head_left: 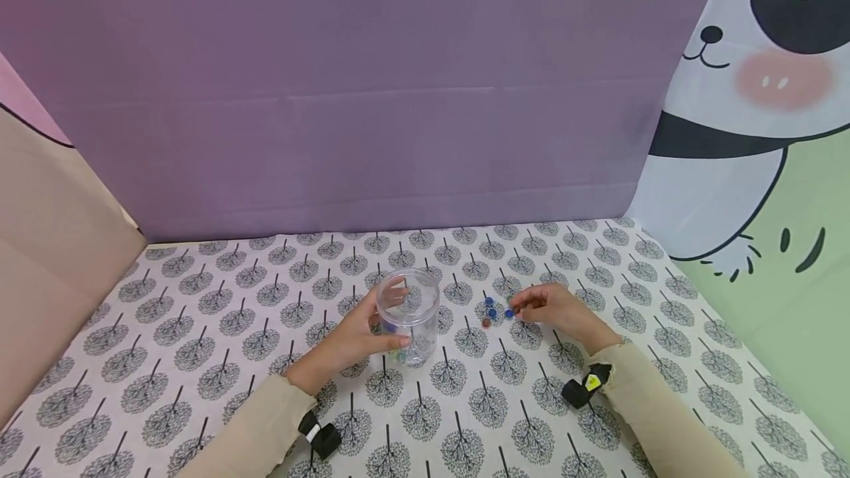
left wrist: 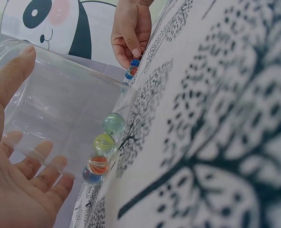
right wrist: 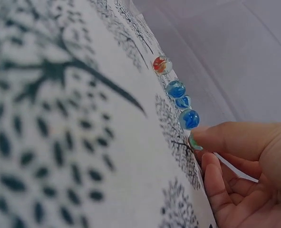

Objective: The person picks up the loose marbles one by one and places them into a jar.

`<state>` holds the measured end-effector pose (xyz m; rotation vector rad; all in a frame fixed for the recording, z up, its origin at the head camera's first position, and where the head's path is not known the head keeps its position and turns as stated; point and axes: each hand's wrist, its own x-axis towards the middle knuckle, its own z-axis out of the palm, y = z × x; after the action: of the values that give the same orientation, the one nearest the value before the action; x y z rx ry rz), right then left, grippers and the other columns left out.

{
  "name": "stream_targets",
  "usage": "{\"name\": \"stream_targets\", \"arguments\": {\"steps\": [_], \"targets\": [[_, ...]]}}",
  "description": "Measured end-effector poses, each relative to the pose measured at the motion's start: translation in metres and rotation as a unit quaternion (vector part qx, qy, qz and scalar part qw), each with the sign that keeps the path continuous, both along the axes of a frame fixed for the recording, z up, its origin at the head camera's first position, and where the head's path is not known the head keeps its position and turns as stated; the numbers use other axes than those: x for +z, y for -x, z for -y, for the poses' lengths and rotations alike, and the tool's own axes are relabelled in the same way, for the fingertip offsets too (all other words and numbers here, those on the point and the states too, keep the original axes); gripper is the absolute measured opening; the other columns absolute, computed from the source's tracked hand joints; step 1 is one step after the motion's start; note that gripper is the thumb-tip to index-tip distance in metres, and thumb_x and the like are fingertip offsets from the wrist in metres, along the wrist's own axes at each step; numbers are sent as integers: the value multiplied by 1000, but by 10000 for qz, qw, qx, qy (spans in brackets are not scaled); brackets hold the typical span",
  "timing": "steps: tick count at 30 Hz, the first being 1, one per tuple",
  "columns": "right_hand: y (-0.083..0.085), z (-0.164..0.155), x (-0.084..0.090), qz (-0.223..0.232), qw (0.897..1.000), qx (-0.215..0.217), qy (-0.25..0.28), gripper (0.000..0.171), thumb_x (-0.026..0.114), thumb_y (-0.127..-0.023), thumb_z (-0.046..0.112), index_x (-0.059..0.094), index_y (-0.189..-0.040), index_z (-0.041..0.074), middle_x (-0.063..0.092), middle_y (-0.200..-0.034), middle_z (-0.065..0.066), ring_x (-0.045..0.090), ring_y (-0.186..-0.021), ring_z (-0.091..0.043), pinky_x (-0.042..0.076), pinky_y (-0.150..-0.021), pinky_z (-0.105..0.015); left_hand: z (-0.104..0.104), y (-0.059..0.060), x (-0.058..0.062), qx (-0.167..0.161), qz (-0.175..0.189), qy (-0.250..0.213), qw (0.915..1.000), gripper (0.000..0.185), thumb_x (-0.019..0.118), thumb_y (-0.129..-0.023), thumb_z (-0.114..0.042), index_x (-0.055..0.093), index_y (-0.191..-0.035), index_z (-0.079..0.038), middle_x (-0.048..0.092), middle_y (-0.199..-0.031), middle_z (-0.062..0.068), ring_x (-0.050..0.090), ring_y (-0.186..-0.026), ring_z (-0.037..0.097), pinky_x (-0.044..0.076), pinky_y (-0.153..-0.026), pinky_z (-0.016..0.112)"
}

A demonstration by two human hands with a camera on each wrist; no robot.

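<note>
We note beige sleeves (head_left: 664,419) at lower frame, each wrist bearing a black camera (head_left: 586,387), the right one yellow-marked.

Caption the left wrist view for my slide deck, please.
Left hand grips a clear jar holding four marbles; right hand pinches one beyond.

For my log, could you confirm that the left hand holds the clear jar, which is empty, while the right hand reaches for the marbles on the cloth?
Not quite: the jar is not empty. The left wrist view shows four marbles inside it. The rest stands: the left hand holds the jar, and the right hand reaches the loose marbles on the cloth.
</note>
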<state>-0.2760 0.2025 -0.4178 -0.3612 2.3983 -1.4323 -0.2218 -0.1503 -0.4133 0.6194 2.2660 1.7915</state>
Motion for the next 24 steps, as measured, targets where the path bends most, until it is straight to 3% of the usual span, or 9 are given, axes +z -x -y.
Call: {"name": "stream_targets", "arguments": {"steps": [6,17,24], "targets": [[-3,1,2,-55,9999,25,-114,22,66,-81,1,66,-103,-1,63,-86,-8,57,-77,-18,52,-66,-24,1,-1,-1,-31,-47,83,9999,94,78,-75,-17,21,-149,-22,34,-149,12,43,-125,44,42,-98,55],[-1,2,2,-127,9998,-50,-151,18,69,-79,1,67,-97,0,61,-81,-5,54,-74,-18,50,-63,-23,1,-1,2,46,-11,92,9999,94,78,-74,-12,23,-148,-29,36,-148,10,44,-125,42,38,-100,57],[0,2,0,-187,9996,-83,-184,19,70,-80,5,67,-98,0,61,-82,-6,54,-75,-19,50,-63,-24,1,-1,2,-51,-130,52,9999,94,78,-75,-14,22,-149,-27,35,-148,14,42,-126,42,33,-104,59]]}}
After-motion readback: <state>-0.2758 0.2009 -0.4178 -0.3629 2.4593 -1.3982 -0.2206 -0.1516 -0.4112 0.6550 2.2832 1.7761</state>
